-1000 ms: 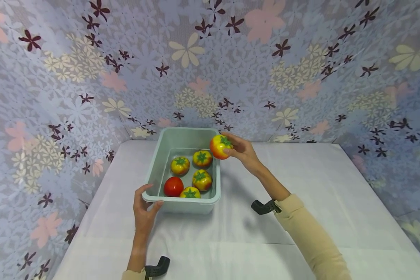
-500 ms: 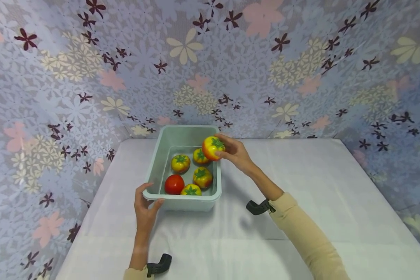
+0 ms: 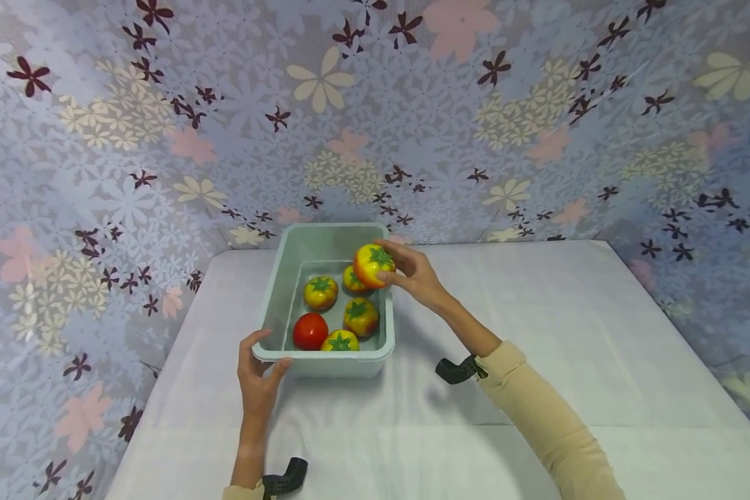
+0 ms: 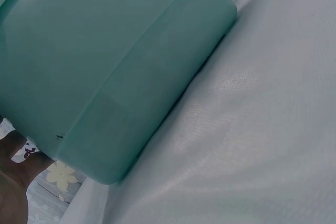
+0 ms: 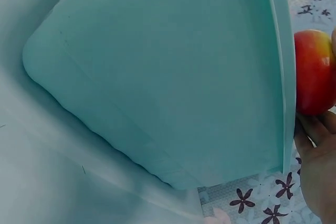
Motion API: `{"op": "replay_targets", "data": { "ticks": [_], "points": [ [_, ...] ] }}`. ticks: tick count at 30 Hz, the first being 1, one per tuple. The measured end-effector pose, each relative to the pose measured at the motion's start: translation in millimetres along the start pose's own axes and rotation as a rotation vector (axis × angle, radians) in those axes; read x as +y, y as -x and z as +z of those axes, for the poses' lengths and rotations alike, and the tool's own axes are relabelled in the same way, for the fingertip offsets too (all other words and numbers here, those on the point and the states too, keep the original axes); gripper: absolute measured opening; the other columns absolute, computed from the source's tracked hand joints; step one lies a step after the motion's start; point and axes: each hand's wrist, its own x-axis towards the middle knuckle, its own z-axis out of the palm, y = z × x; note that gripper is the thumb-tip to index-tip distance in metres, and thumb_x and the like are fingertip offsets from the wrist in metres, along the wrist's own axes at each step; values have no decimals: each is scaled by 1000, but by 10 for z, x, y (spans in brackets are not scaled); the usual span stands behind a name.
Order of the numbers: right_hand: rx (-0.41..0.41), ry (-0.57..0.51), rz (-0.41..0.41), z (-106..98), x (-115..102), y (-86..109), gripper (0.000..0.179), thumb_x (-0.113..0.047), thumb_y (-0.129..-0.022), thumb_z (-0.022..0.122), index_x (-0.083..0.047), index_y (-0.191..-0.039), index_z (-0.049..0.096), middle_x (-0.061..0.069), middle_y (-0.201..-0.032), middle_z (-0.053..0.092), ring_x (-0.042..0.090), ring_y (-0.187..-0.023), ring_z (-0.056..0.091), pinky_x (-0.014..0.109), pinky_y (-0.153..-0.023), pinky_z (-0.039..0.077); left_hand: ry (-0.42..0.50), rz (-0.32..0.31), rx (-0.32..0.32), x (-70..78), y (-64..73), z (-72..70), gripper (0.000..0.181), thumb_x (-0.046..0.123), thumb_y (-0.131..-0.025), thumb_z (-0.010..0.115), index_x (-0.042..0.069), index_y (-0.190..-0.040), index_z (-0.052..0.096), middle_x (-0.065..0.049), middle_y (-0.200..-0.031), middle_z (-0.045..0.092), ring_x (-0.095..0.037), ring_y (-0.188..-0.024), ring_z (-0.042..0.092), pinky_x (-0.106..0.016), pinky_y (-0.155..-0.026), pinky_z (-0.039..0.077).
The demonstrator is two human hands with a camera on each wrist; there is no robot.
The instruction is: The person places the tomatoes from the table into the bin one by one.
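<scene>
My right hand (image 3: 415, 278) holds a yellow-and-red tomato (image 3: 371, 265) with a green star-shaped top, between thumb and fingers. It is over the right side of a pale green plastic bin (image 3: 325, 364), partly covering another yellow-red tomato (image 3: 352, 280) inside. In the right wrist view the held tomato (image 5: 313, 72) shows red beside the bin's rim. My left hand (image 3: 259, 382) grips the bin's near left corner, thumb on the front and fingers at the side. Inside lie a plain red tomato (image 3: 310, 332) and several yellow-red ones, such as one tomato (image 3: 321, 293) at left.
The bin stands on a table with a white cloth (image 3: 537, 326), near its back edge. A flowered sheet (image 3: 437, 125) hangs behind and along both sides. Black wrist mounts (image 3: 456, 370) sit at both sleeves.
My right hand has moved left with the tomato, from the bin's right rim to over its inside. My left hand stays on the corner. The head view has shifted slightly.
</scene>
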Motion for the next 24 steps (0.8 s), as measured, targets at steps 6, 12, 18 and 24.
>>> {"op": "replay_targets", "data": {
  "ticks": [6,12,18,24],
  "points": [
    [18,26,-31,59,37,28,60,-2,-89,66,2,-144,42,30,-146,41,35,-138,40,45,-117,30,6,-11,10,-165,36,-19,54,-8,-77,72,-14,-123,44,13,-126,51,-16,-109,54,-12,-77,50],
    [44,27,-8,135,33,49,63,11,-87,62,4,-145,39,27,-148,40,34,-140,38,46,-118,27,6,-10,14,-317,49,-55,56,-8,-78,73,-13,-125,43,13,-128,49,-16,-110,53,-11,-79,49],
    [34,38,6,172,-95,94,63,13,-87,61,9,-145,36,28,-148,40,39,-138,38,50,-117,28,45,15,3,-172,48,-32,54,-4,-80,73,-16,-123,42,11,-127,50,-15,-108,53,-11,-79,50],
    [33,63,-16,192,-270,102,63,6,-88,64,11,-143,35,29,-149,38,41,-139,37,51,-117,27,42,-14,3,-10,-3,14,54,-4,-79,73,-16,-122,43,12,-125,50,-16,-106,54,-12,-79,50]
  ]
}}
